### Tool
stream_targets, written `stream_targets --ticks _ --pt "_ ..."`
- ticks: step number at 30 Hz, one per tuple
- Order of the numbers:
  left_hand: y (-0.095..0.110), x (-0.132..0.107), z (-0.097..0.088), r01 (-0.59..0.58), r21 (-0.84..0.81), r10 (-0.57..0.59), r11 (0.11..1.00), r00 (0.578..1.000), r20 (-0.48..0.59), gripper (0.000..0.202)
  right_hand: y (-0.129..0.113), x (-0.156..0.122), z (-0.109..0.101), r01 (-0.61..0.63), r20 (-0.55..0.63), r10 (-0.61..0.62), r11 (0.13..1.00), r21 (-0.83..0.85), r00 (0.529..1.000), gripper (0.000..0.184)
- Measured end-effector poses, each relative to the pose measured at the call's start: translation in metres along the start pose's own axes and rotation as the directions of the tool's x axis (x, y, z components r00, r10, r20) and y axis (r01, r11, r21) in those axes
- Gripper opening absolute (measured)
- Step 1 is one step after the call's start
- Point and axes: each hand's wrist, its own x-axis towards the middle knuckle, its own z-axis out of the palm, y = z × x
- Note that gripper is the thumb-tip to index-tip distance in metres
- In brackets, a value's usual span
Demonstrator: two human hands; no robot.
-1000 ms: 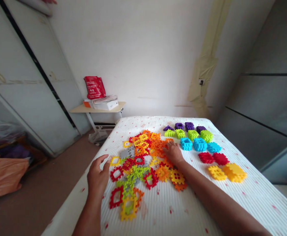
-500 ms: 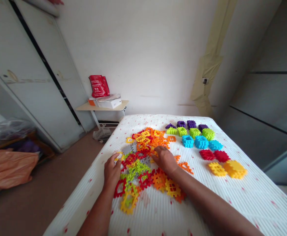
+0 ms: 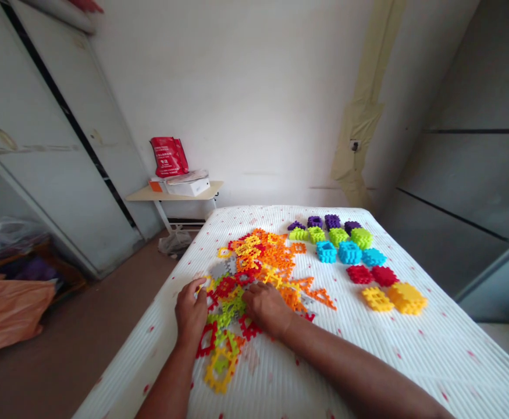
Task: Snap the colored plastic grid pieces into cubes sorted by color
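A heap of notched plastic interlocking tiles [image 3: 276, 256] in orange, yellow, red, green and grey spreads over the bed. At its left edge is my left hand [image 3: 191, 308], thumb and index finger closed around a yellow tile [image 3: 202, 285]. My right hand [image 3: 266, 305] lies palm down in the middle of the heap with its fingers curled among the pieces. Its fingertips are hidden, so what they grip does not show. Green tiles [image 3: 223, 317] lie between the hands. Nearer me is a yellow frame tile [image 3: 219, 372].
Sorted stacks stand at the right: purple [image 3: 332, 222], lime green [image 3: 361, 237], light blue [image 3: 350, 252], red [image 3: 385, 276] and yellow [image 3: 408, 298]. A white ribbed cover [image 3: 345, 361] lies on the bed. Beyond is a small table [image 3: 141, 194] with a red bag [image 3: 169, 156].
My right hand has moved toward me and left across the heap. Orange and yellow tiles that lay near its forearm no longer show there. My left hand stays at the heap's left edge.
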Motion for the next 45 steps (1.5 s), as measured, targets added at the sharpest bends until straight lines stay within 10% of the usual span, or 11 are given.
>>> stream_targets --ticks 14,26,37,45 --pt "0.031 -0.012 -0.001 -0.522 -0.043 0.523 0.852 0.843 0.128 0.023 0.039 0.007 -0.007 -0.304 -0.034 0.322 0.920 0.247 0.946 0.025" --pt "0.039 -0.013 0.003 -0.638 -0.025 0.627 0.770 0.749 0.217 0.016 0.051 0.015 0.015 -0.120 -0.055 0.275 0.581 0.805 0.960 0.023" --pt "0.038 -0.013 0.004 -0.668 0.004 0.655 0.744 0.731 0.190 0.016 0.036 0.006 -0.011 -0.042 -0.177 0.096 0.957 0.286 0.979 0.016" --pt "0.036 -0.012 0.005 -0.654 -0.028 0.647 0.756 0.739 0.186 0.015 0.024 0.009 -0.013 -0.025 -0.126 0.029 0.999 0.031 0.992 0.018"
